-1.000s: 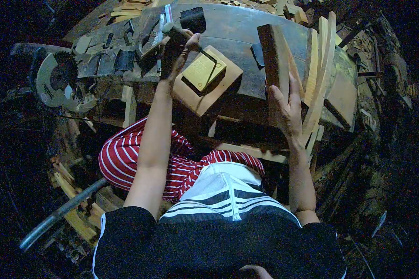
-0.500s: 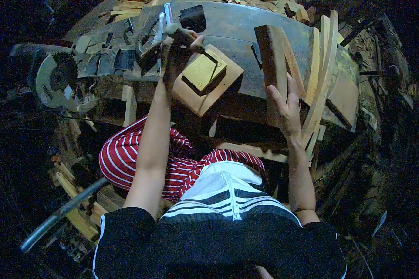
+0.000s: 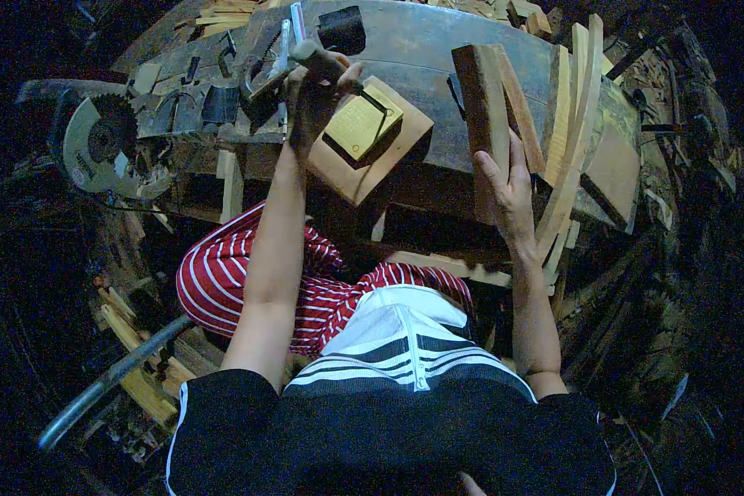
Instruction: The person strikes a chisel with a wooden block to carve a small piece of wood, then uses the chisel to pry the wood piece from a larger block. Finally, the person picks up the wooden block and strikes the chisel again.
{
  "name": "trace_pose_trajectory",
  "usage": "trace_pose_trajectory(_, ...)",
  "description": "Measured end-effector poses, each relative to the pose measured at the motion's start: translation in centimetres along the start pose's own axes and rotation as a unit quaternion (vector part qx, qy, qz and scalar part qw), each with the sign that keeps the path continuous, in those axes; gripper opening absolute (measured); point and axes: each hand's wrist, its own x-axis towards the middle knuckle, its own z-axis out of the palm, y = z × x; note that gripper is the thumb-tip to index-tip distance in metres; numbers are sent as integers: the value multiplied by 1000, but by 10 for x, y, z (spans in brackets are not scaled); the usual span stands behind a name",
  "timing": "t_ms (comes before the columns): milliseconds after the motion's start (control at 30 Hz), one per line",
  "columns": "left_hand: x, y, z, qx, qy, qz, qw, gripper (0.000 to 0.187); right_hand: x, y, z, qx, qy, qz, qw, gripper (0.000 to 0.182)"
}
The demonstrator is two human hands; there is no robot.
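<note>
My left hand (image 3: 316,95) is closed around a tool with a thick, pale, rounded handle (image 3: 307,54) and a thin dark shaft. I cannot make out its exact kind. The shaft reaches over a yellow, brass-like rectangular plate (image 3: 357,126), with its tip close to the plate's upper right corner. Under the plate lies a square light wooden block (image 3: 409,132), set at an angle on the bench edge. My right hand (image 3: 512,186) grips the near end of a thick wooden board (image 3: 481,95), thumb on top and fingers along its right side.
Long wooden strips (image 3: 583,116) lie at the right of the workbench (image 3: 413,37). A circular saw blade (image 3: 103,136) with its guard sits at the left. Hand tools and a black piece (image 3: 341,31) lie at the back. A metal pipe (image 3: 112,384) sticks out at lower left.
My left hand has turned and shifted slightly with the tool, its shaft still over the yellow plate. My right hand and the board stay nearly where they were.
</note>
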Motion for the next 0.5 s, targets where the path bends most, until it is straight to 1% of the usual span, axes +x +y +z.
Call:
trace_pose_trajectory(33, 0, 4, 1, 80, -4, -15, 997, 24, 0, 2, 1, 0, 0, 0, 1000, 61)
trace_pose_trajectory(67, 0, -6, 0, 81, -4, -14, 997, 24, 0, 4, 1, 4, -4, -1, 1000, 61)
trace_pose_trajectory(100, -1, -24, -2, 33, 15, 25, 999, 23, 0, 5, 1, 8, -7, 0, 1000, 61)
trace_pose_trajectory(133, 0, -28, -2, -14, 34, 64, 997, 23, 0, 5, 0, 8, -6, 1, 1000, 61)
trace_pose_trajectory(167, -2, -32, -3, -14, 33, 64, 997, 23, 0, 5, 0, 0, -13, 0, 1000, 59)
trace_pose_trajectory(233, -3, -13, -3, 52, 13, -5, 999, 21, 0, 2, 0, -9, -19, -1, 1000, 57)
trace_pose_trajectory(267, -4, -2, -2, 51, 13, -6, 999, 21, -1, -2, 0, 16, -20, 15, 1000, 58)
trace_pose_trajectory(333, -5, 22, 3, 103, 41, 42, 993, 21, -1, -1, 0, 41, -24, 31, 998, 59)
trace_pose_trajectory(400, -8, 27, 8, 117, 52, 45, 991, 21, 1, 6, 1, -23, -7, -15, 1000, 58)
trace_pose_trajectory(500, -7, 35, 13, 133, 73, 61, 987, 22, 16, 1, 3, -53, -26, -38, 998, 58)
